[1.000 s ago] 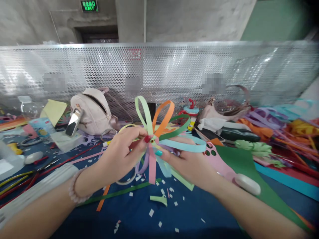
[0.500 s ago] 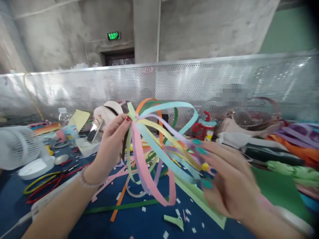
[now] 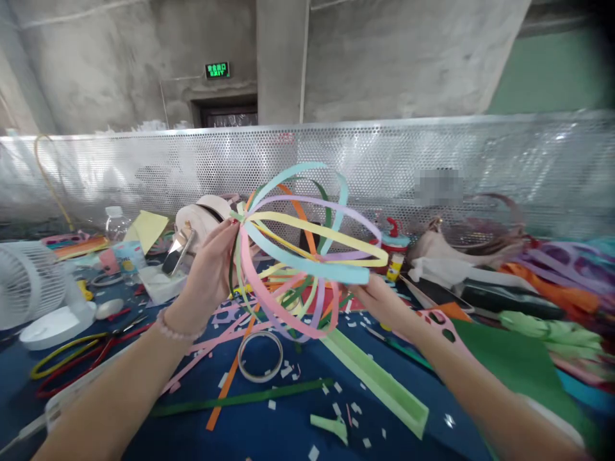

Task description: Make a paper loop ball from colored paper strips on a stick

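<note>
My left hand pinches the gathered end of a ball of looped paper strips between thumb and fingers. The strips fan out to the right in light blue, pink, yellow, purple, orange and green, raised over the table. My right hand reaches in at the ball's right side, just below a light blue loop. Its fingertips are hidden behind the strips, so I cannot tell whether it grips anything. Beneath the ball, a roll of tape lies on the blue table, beside a folded light green paper strip.
Scissors with red and yellow handles and a white fan are at the left. White paper scraps dot the front. Green paper lies at the right, with a red cup and a bag behind. A perforated metal screen closes the back.
My right hand has moved left and inward, from spread fingers beside the loops to behind a light blue loop. The loops now stand rounder and reach further right; my left hand keeps its pinch.
</note>
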